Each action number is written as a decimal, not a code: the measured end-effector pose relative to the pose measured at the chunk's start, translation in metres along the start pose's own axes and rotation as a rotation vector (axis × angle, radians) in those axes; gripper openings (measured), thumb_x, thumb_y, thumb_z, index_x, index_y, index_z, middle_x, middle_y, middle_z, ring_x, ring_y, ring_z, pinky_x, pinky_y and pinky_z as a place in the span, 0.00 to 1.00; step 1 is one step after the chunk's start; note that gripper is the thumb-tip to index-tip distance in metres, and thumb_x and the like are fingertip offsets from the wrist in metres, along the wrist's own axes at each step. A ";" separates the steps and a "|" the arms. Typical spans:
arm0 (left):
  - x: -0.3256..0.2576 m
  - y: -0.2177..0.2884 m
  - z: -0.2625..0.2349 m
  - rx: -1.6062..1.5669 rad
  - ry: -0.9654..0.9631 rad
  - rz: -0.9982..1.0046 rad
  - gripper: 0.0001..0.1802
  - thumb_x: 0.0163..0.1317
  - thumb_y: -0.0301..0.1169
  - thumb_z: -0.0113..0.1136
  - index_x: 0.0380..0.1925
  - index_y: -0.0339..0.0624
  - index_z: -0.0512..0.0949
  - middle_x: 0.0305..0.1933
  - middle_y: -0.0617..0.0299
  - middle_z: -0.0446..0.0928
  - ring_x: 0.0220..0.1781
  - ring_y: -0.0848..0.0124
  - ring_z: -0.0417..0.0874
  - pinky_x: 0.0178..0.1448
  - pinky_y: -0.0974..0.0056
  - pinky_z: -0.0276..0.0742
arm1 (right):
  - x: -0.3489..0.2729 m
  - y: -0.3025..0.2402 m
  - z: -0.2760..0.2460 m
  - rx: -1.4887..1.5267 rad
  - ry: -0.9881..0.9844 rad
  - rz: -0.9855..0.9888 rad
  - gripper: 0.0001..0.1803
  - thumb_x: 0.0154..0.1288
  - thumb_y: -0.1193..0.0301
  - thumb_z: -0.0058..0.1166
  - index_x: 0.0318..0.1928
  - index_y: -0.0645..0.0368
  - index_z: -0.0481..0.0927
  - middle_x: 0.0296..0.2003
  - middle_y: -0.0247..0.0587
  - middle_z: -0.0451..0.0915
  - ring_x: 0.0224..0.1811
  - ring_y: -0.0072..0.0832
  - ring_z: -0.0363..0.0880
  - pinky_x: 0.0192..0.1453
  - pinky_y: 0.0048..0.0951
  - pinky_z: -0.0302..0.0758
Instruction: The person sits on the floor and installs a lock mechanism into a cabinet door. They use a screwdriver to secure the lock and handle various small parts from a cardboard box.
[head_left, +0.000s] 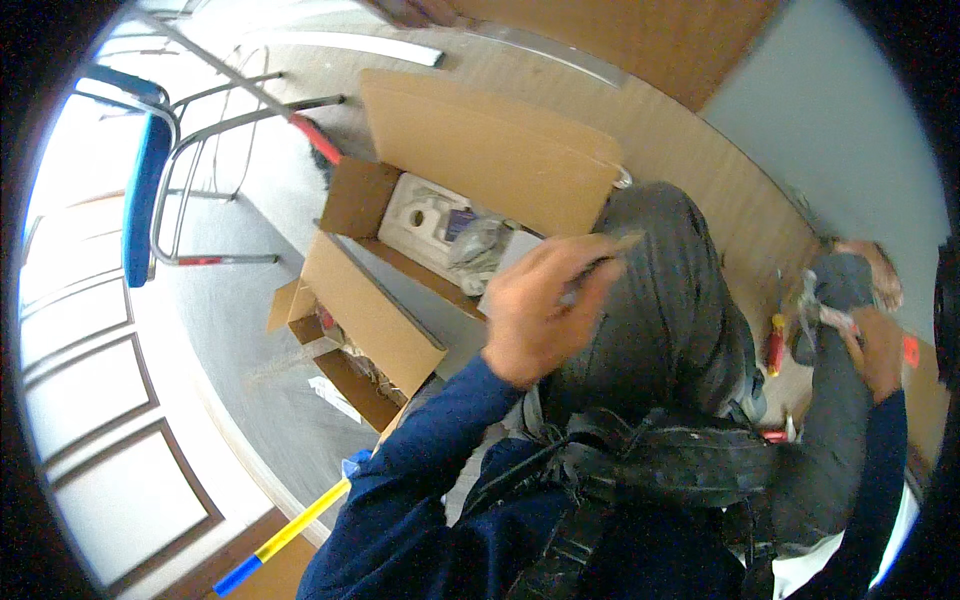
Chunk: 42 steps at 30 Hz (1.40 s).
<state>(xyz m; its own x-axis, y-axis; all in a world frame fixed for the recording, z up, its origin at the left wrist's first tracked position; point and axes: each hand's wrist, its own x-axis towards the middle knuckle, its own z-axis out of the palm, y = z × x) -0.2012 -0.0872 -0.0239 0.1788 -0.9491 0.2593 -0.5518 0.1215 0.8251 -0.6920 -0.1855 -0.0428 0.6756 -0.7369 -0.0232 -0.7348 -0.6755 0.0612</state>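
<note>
My left hand point(548, 308) is raised over my left thigh, beside the open cardboard box. Its fingers are closed in a pinch; motion blur hides what they hold. Off to the right, my right hand point(880, 352) is wrapped around the handle of a hammer point(808, 292), whose metal head lies by my right shin. A red and yellow screwdriver point(776, 345) rests on the floor between my legs. Inside the long cardboard box point(490, 135) sit a white moulded tray point(405, 205) and a clear plastic bag point(477, 245) of parts.
A smaller open carton point(375, 310) stands to the left of the long box. Farther left is a blue chair point(150, 200) with metal legs. A yellow and blue pole point(290, 530) lies at lower left. A brown wooden panel point(620, 40) rises at the far side.
</note>
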 end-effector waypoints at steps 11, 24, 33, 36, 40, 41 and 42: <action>-0.144 -0.048 -0.049 0.141 -0.083 -0.450 0.09 0.56 0.27 0.62 0.38 0.45 0.79 0.35 0.55 0.79 0.30 0.57 0.81 0.34 0.61 0.77 | 0.008 -0.006 -0.022 0.036 -0.208 0.314 0.15 0.56 0.65 0.60 0.40 0.61 0.78 0.38 0.52 0.80 0.40 0.49 0.78 0.44 0.42 0.72; -0.233 -0.137 -0.042 0.409 -0.164 -0.666 0.15 0.60 0.37 0.55 0.46 0.45 0.74 0.40 0.48 0.78 0.42 0.48 0.79 0.43 0.49 0.76 | 0.036 -0.022 -0.044 -0.025 -0.299 0.263 0.15 0.60 0.61 0.57 0.39 0.59 0.76 0.33 0.52 0.78 0.37 0.52 0.77 0.41 0.47 0.72; -0.191 -0.073 -0.096 0.253 0.006 -0.307 0.13 0.56 0.33 0.59 0.42 0.47 0.76 0.34 0.52 0.79 0.38 0.53 0.81 0.39 0.54 0.78 | -0.010 0.020 -0.045 -0.015 -0.307 0.256 0.20 0.64 0.65 0.52 0.54 0.62 0.73 0.46 0.56 0.78 0.49 0.50 0.77 0.53 0.40 0.72; -0.187 -0.102 -0.172 0.650 0.254 -0.561 0.08 0.54 0.32 0.59 0.35 0.45 0.79 0.31 0.54 0.79 0.35 0.55 0.81 0.38 0.56 0.78 | -0.016 0.029 -0.046 0.046 -0.378 0.325 0.25 0.68 0.65 0.49 0.62 0.62 0.68 0.51 0.59 0.76 0.55 0.51 0.74 0.58 0.40 0.70; -0.230 -0.177 -0.274 0.946 0.324 -1.067 0.11 0.54 0.33 0.57 0.36 0.42 0.81 0.33 0.46 0.81 0.37 0.48 0.81 0.44 0.51 0.76 | -0.006 0.018 -0.042 0.029 -0.371 0.429 0.22 0.65 0.63 0.53 0.56 0.62 0.74 0.52 0.56 0.77 0.55 0.48 0.75 0.58 0.37 0.71; -0.247 -0.194 -0.296 0.916 0.247 -1.133 0.13 0.59 0.37 0.57 0.35 0.39 0.81 0.30 0.46 0.82 0.28 0.52 0.82 0.37 0.53 0.79 | 0.006 0.001 -0.049 0.044 -0.379 0.456 0.22 0.64 0.63 0.55 0.54 0.63 0.76 0.51 0.55 0.78 0.54 0.47 0.76 0.57 0.36 0.71; -0.258 -0.216 -0.307 0.005 0.620 -1.351 0.19 0.62 0.43 0.56 0.35 0.36 0.80 0.29 0.50 0.82 0.22 0.61 0.81 0.27 0.58 0.80 | 0.003 0.006 -0.046 0.010 -0.339 0.425 0.22 0.64 0.62 0.54 0.54 0.63 0.76 0.50 0.55 0.78 0.53 0.47 0.76 0.56 0.36 0.71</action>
<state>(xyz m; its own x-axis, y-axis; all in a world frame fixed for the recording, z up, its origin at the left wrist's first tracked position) 0.1221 0.2207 -0.1150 0.8548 -0.0685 -0.5144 0.3076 -0.7314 0.6087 -0.6919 -0.1908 0.0036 0.2628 -0.9106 -0.3189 -0.9405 -0.3155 0.1261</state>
